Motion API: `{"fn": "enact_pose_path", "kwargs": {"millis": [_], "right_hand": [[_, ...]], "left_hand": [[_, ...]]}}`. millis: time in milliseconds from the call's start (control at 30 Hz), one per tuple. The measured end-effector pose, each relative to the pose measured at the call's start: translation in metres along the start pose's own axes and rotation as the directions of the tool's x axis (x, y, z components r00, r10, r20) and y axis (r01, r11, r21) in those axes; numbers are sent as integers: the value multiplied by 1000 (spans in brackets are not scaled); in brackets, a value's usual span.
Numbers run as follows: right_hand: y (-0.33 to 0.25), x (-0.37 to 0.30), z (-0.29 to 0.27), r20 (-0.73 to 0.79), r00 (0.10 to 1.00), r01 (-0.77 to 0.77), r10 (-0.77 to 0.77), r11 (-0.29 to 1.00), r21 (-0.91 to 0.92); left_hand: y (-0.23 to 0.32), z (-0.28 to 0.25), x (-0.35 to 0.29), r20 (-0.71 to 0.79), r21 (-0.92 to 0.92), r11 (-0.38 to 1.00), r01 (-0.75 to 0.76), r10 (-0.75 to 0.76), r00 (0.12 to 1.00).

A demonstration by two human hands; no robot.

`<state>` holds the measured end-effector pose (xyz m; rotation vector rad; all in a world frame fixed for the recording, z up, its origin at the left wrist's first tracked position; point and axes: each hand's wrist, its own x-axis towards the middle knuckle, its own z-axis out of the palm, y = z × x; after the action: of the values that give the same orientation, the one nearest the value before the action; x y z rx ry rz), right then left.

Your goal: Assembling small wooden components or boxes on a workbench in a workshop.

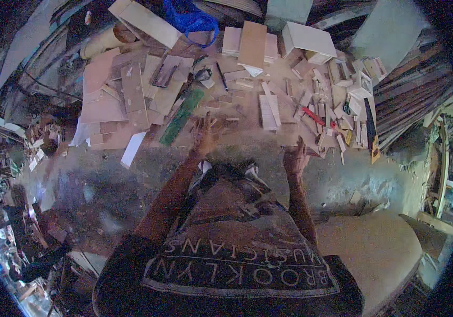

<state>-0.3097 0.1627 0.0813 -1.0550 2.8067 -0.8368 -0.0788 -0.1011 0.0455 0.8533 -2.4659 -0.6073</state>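
Observation:
My left hand [204, 141] reaches over the front edge of the workbench [239, 141], its fingers stretched forward and apart. Small wood offcuts [221, 122] lie just beyond it, and a green strip [182, 116] lies to its left. Nothing shows in that hand. My right hand [295, 158] is at the bench edge, with the index finger pointing forward and the other fingers loosely bent; I see nothing held in it. Ahead of it are a pale wood block [270, 112] and a red-handled tool [313, 115] among scattered wood pieces.
Flat boards [134, 95] and a white strip [133, 149] lie at left. A white wooden box [309, 42], a brown panel [253, 45] and a blue bag [189, 21] stand along the back. A handsaw [373, 140] is at the right edge. Long timber [411, 100] is stacked beyond.

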Motion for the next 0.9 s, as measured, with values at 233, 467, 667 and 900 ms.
{"fn": "enact_pose_path", "kwargs": {"millis": [233, 467, 667, 900], "right_hand": [[-76, 30, 74, 183, 951, 246, -249, 968, 36], [-128, 54, 96, 372, 805, 462, -462, 882, 96], [-126, 61, 104, 398, 787, 483, -472, 872, 79], [-119, 69, 110, 259, 798, 554, -544, 832, 40]], "left_hand": [[3, -12, -1, 80, -199, 980, -22, 39, 996], [2, -22, 1, 295, -20, 994, 109, -98, 950], [-4, -3, -5, 80, 195, 977, -83, 69, 994], [0, 14, 8, 120, 1, 992, 122, -122, 985]]}}
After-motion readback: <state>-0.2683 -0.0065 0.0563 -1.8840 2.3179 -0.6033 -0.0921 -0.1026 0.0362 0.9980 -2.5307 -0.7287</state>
